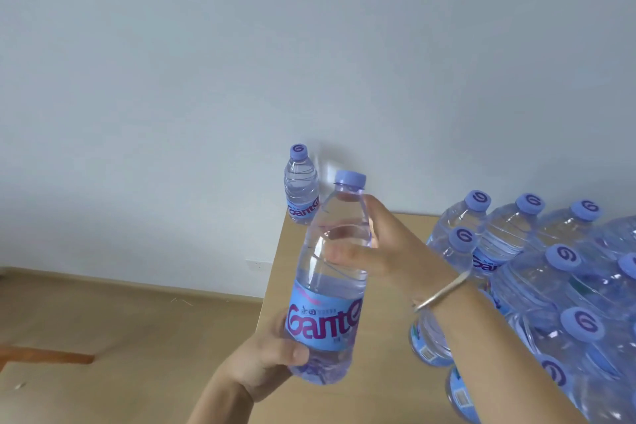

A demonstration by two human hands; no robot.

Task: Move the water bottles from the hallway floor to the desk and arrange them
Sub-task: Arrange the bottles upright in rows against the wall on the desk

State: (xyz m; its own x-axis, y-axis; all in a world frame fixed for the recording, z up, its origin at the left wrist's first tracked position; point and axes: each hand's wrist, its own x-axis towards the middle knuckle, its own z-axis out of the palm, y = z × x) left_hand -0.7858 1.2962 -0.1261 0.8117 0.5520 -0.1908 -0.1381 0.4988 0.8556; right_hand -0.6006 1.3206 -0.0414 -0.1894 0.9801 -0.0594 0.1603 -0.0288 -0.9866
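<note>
A clear water bottle (327, 286) with a blue label and blue cap is held in the air over the desk's left edge. My left hand (272, 351) grips its base from below. My right hand (375, 244) wraps the upper body just under the neck; its fingers show through the plastic. One bottle (300, 188) stands alone at the desk's far left corner. Several more bottles (516, 234) stand packed together on the right side of the desk (385, 337).
A pale wall rises behind the desk, with a socket (258, 264) low down. Wooden floor (130, 337) lies to the left of the desk. A silver bangle (444, 289) circles my right wrist.
</note>
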